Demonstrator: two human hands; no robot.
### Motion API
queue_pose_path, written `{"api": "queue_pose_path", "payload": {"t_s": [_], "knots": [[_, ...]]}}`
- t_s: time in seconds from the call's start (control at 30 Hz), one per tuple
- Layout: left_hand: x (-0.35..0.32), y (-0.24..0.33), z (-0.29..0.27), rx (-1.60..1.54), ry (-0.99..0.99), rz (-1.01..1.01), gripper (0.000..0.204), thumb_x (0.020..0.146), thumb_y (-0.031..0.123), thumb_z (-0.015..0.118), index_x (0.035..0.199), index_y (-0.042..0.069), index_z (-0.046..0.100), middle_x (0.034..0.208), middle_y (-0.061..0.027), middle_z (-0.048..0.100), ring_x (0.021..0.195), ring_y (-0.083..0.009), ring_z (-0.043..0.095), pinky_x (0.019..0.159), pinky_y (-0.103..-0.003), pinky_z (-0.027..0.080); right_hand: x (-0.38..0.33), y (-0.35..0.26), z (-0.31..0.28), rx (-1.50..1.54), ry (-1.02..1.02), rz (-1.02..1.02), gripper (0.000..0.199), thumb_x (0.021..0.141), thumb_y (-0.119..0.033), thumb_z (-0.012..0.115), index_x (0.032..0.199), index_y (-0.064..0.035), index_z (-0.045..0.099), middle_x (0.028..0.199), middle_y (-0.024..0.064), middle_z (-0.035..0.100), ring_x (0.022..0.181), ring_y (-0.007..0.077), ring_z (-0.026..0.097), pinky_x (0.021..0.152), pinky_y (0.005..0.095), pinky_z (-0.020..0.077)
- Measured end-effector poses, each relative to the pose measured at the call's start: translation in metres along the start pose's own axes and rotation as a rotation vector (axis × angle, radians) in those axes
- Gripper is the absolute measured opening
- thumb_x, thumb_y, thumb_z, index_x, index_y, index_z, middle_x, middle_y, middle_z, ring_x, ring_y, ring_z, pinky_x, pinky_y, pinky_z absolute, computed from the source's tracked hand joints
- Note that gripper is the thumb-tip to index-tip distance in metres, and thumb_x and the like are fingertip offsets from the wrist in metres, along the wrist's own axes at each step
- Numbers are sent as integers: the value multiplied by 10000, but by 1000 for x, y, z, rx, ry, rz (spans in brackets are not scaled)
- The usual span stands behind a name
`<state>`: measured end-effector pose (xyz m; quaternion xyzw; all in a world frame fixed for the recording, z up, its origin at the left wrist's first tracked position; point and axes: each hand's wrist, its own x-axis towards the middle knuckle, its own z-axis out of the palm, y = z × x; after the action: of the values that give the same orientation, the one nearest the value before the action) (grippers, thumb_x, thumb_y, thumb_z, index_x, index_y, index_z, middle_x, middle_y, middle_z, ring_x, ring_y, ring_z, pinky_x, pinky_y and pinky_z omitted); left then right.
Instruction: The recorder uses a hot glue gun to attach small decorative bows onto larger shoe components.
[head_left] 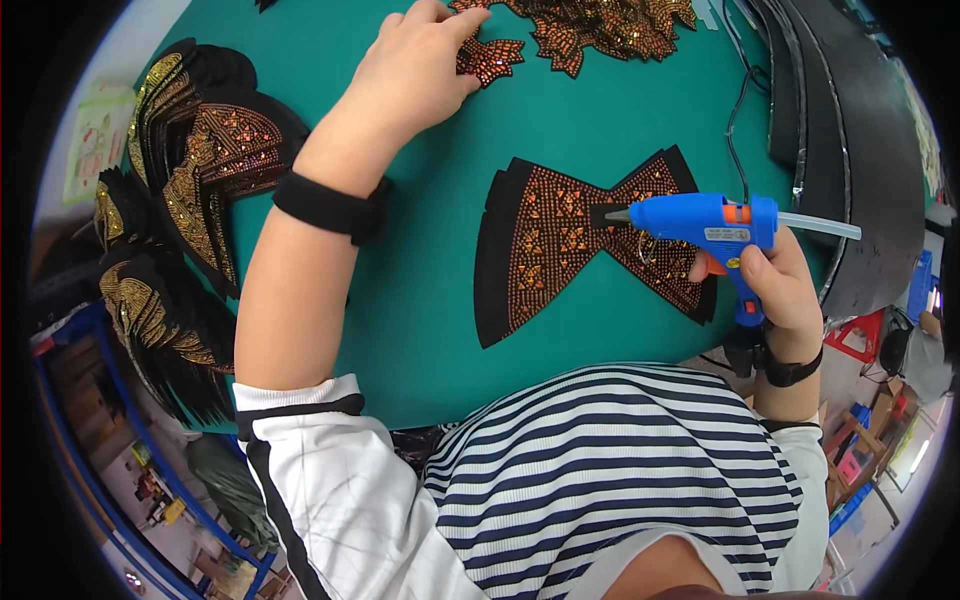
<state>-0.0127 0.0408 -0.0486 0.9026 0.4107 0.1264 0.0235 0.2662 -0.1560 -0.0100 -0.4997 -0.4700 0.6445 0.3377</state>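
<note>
My right hand [785, 280] grips a blue hot glue gun [705, 218] with a clear glue stick out of its back. Its nozzle points left, over the narrow middle of a black bow-shaped piece [555, 235] covered in orange rhinestones, lying flat on the green table. At the far side, my left hand [420, 60] has its thumb and fingers around a small orange rhinestone appliqué [492, 62] with a jagged edge. The fingers' undersides are hidden. Beside it lies a pile of similar appliqués [610, 30].
Stacks of black pieces with gold and orange studs [215, 160] lie along the left edge of the green table [420, 300]. Long black strips [850, 150] hang over the right side. The glue gun's cord [735, 135] runs toward the far right.
</note>
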Motion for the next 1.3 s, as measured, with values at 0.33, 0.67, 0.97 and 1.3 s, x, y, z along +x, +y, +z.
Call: {"api": "queue_pose_path", "payload": {"t_s": [0.33,0.67,0.97,1.3], "knots": [[14,-35,6,-150,-94,-301,552,711,281,678,1196,90,495,1094,-144,512,929,-240,534,772,-329,457,0,0,3,-2,10,-1,473,852,-331,520,1158,26,467,888,116,582,817,168,555,749,287,429],[23,-29,-3,-273,-110,-323,345,683,218,701,953,38,584,931,-97,581,827,-197,565,730,-303,452,1,1,5,13,26,2,524,835,-398,537,1119,40,486,867,102,585,810,154,554,738,273,427],[18,-44,-13,-704,-103,-329,213,740,174,670,907,78,578,799,12,572,742,-83,512,665,-235,423,0,3,4,4,27,-6,507,845,-381,530,1132,34,481,874,106,584,802,160,559,736,278,433],[8,-35,-22,-712,-258,-360,335,793,173,603,1125,147,569,907,0,557,811,-82,512,701,-240,433,0,7,3,16,24,-11,476,856,-348,517,1159,16,471,898,114,578,818,171,560,746,294,437]]}}
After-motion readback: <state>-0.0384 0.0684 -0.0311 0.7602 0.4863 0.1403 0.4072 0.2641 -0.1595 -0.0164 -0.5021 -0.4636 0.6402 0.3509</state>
